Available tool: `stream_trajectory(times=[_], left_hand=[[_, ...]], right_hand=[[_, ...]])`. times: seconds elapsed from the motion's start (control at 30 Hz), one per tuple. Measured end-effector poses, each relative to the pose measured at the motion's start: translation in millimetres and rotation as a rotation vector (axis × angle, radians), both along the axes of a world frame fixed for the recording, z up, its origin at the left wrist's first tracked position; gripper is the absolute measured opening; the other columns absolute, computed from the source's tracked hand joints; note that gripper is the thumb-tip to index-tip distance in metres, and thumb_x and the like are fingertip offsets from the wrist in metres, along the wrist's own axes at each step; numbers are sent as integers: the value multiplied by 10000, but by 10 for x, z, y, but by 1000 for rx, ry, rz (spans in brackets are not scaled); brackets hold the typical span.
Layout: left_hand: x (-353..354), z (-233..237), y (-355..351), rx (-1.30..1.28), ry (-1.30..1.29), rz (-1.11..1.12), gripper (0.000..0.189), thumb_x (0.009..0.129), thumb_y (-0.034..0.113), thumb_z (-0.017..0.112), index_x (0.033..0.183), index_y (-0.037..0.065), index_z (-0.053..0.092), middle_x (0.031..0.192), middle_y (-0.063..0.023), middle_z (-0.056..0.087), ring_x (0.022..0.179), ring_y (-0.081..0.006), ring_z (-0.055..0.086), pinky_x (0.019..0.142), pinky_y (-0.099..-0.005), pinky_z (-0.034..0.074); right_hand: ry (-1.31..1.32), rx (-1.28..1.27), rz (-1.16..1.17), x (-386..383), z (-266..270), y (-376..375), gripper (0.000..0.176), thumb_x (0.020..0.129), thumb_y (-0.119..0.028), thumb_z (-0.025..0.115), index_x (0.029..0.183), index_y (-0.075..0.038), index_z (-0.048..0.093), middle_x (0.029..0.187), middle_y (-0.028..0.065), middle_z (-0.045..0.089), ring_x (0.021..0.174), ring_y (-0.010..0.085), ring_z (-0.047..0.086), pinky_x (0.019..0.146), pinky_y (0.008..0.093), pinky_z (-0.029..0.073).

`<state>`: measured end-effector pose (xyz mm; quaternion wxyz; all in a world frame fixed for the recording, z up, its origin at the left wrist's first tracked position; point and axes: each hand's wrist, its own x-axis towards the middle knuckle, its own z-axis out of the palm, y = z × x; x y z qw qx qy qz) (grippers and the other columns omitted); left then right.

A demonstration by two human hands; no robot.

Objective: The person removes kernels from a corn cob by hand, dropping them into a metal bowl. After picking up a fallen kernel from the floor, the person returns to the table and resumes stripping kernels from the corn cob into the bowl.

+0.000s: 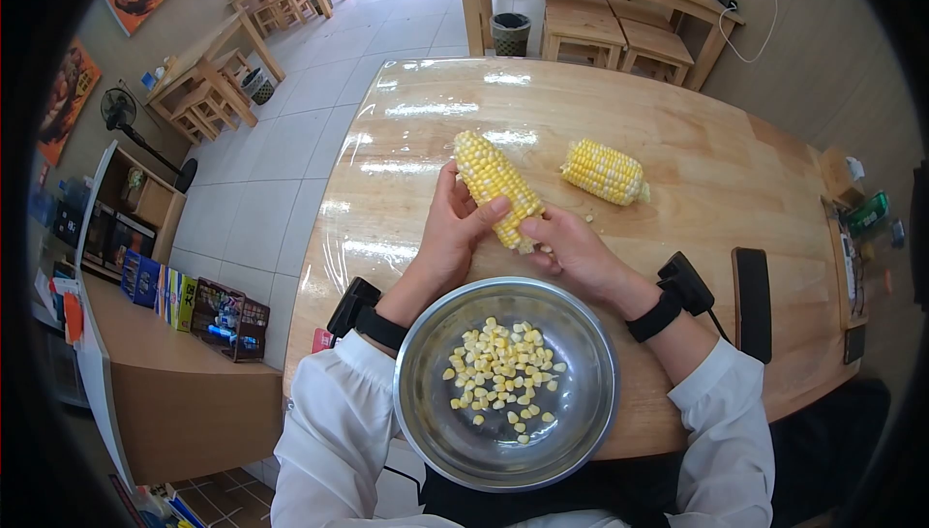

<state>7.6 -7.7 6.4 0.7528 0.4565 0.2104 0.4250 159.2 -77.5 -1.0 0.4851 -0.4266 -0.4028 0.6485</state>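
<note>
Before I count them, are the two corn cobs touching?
Apart: the head view shows wooden tabletop between the held corn cob and the resting one.

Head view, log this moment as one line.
left hand: holding yellow-white corn cob | right hand: gripping cob's near end | round silver metal bowl: loose yellow kernels inside

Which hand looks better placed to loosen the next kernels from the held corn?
Probably the right hand: its thumb lies at the end of the corn nearest the bowl, while the left hand grips it farther up, seemingly steadying it.
</note>
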Motion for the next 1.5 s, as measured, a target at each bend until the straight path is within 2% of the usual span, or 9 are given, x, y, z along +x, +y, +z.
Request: stream_trajectory(times=[0.37,0.47,0.7,0.77,0.87,1.1,1.2,1.37,1.5], left_hand=[[3,27,-15,58,34,20,649,753,105,715,1246,48,296,1108,-125,510,1030,-201,535,890,-342,452],[8,8,-11,55,25,31,650,756,112,715,1248,49,295,1098,-123,512,1022,-200,540,878,-340,461],[-1,-14,8,28,49,10,668,763,115,712,1267,48,278,1098,-129,515,1024,-202,543,868,-334,469],[2,-64,24,109,103,27,692,766,117,711,1285,47,259,1109,-137,514,1039,-203,540,878,-332,464],[-7,-107,53,155,127,18,710,767,121,711,1297,44,245,1120,-143,511,1051,-207,536,887,-329,457],[-4,-39,24,90,103,7,673,775,126,704,1278,39,265,1107,-135,512,1032,-200,537,881,-328,455],[1,-35,9,103,71,12,623,791,124,682,1264,34,287,1106,-126,510,1029,-194,533,875,-326,455],[-54,-1,53,-104,-90,-68,507,838,180,611,1242,26,346,1136,-107,505,1076,-207,518,919,-356,440],[-59,-16,57,-39,-80,-51,481,868,252,542,1251,35,349,1180,-114,495,1098,-227,506,949,-382,408]], right_hand=[[354,-117,59,65,40,-8,179,861,-180,437,967,-44,485,710,-5,488,513,36,417,391,162,283],[198,-52,75,63,-3,-3,168,858,-159,445,974,-43,483,712,0,490,514,37,419,396,161,282],[267,-59,59,47,66,-22,206,889,-239,500,962,-47,492,712,-11,488,514,26,398,412,163,270],[-23,-66,70,26,90,-4,279,881,-308,551,962,-45,504,714,-11,495,507,25,375,417,164,265],[-67,-43,8,-7,94,-13,341,866,-356,584,973,-41,509,727,-11,511,504,23,363,415,165,258],[-64,-2,15,4,92,-16,278,910,-301,486,966,-30,515,737,15,544,501,25,383,403,168,269],[-28,2,22,27,30,-13,267,928,-278,422,953,-28,514,737,29,548,500,35,389,396,172,271],[404,-162,-40,84,76,-12,267,926,-287,436,938,-34,520,732,27,514,488,47,374,387,174,254],[358,-226,-115,217,48,4,258,926,-280,447,941,-37,532,735,31,505,493,48,367,394,169,255]])
